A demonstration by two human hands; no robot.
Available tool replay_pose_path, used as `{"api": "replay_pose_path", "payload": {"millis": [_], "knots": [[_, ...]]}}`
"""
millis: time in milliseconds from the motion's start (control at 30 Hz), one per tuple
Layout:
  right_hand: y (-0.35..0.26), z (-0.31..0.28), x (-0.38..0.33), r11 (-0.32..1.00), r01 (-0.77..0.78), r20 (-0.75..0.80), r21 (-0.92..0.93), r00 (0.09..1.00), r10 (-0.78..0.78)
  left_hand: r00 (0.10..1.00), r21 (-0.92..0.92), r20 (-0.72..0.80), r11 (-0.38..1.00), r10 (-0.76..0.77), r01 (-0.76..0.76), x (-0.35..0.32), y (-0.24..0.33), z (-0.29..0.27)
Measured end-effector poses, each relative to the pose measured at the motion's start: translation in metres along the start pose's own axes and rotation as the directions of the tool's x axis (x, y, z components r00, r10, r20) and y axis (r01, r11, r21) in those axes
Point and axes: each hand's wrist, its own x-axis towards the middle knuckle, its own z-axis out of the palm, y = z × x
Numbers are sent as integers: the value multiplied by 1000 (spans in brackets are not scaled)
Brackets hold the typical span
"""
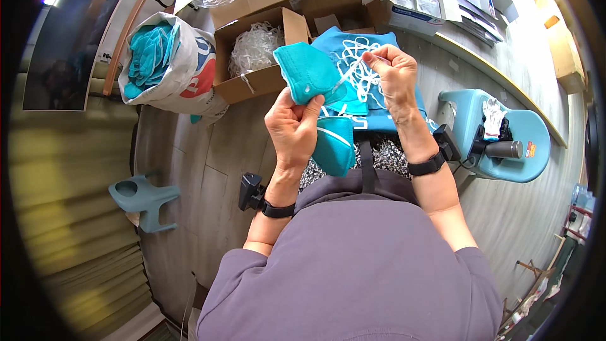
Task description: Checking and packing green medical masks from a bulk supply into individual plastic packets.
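My left hand (292, 127) is closed on the lower edge of a folded teal face mask (306, 71), thumb on the near side. My right hand (396, 79), to the right and slightly higher, is pinched on a white elastic strap (344, 77) that runs toward the mask. Below them a blue printed cloth or bag (382, 121) lies over my lap. A tangle of white elastic straps (361, 57) is heaped on it. Another teal mask (334, 155) with a white strap across it sits just beside my left wrist. More teal masks are partly hidden between my hands.
A white sack (196, 57) full of teal masks stands at the far left. Beside it, an open cardboard box (230, 91) holds clear or white strands (255, 47). A blue stool (535, 129) with a dark cylinder (504, 149) stands right; a smaller stool (148, 199) stands left.
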Motion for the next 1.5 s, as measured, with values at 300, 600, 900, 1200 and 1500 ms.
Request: {"api": "replay_pose_path", "payload": {"millis": [300, 600, 900, 1200, 1500], "knots": [[-5, -51, 43, 924, -98, 184, -370, 967, 176, 998, 168, -17, 984, -58, 60, 19, 36, -39], [-24, 12, -15, 993, -111, 531, -44, 839, 117, 896, 40, 237, 926, -375, 376, 20, 12, -34], [5, 16, -52, 966, 27, 495, -256, 862, 107, 945, -148, -117, 946, -306, 288, 45, -27, -76], [46, -5, -45, 845, 64, 423, -531, 884, 200, 644, 549, 134, 597, -753, 585, 58, -99, -54], [25, 4, -53, 800, 155, 401, -580, 909, 115, 593, 244, 387, 698, -707, 673, 49, -84, -34]]}}
